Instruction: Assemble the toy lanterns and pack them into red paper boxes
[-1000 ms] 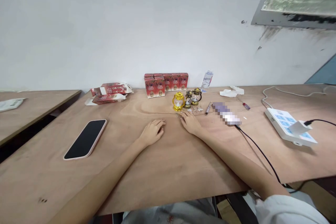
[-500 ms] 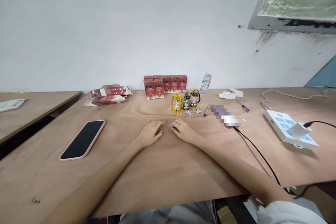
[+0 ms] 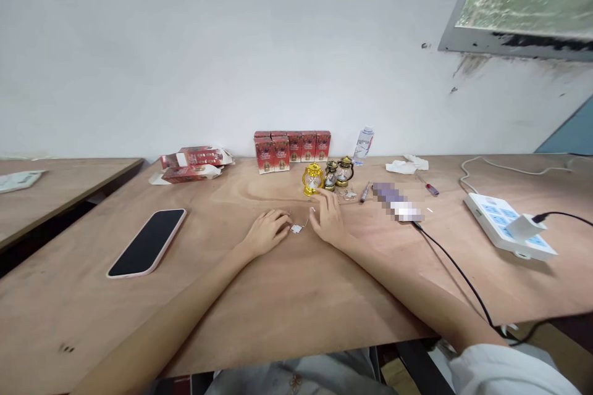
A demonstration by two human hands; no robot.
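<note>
My left hand (image 3: 267,233) rests at the middle of the table, its thumb and fingertips closed at the edge of a small whitish flat piece (image 3: 296,229). A thin wire runs from this piece toward my right thumb. My right hand (image 3: 330,220) has its thumb and fingers apart, the fingertips reaching just in front of a gold miniature lantern (image 3: 312,179). Two darker bronze lanterns, one at the middle (image 3: 330,176) and one on the right (image 3: 343,173), stand beside it. More small whitish wired pieces (image 3: 348,195) lie right of my right fingers.
Several red boxes (image 3: 280,154) stand by the wall, and torn red packaging (image 3: 194,163) lies left of them. A phone (image 3: 147,242) lies at left. To the right are a bottle (image 3: 364,145), a screwdriver (image 3: 432,189), tissue (image 3: 407,165), a partly blurred device and a power strip (image 3: 504,225).
My right hand has opened and moved forward and slightly right, toward the lanterns. The small whitish piece now shows beside my left thumb. My left hand has stayed nearly in place.
</note>
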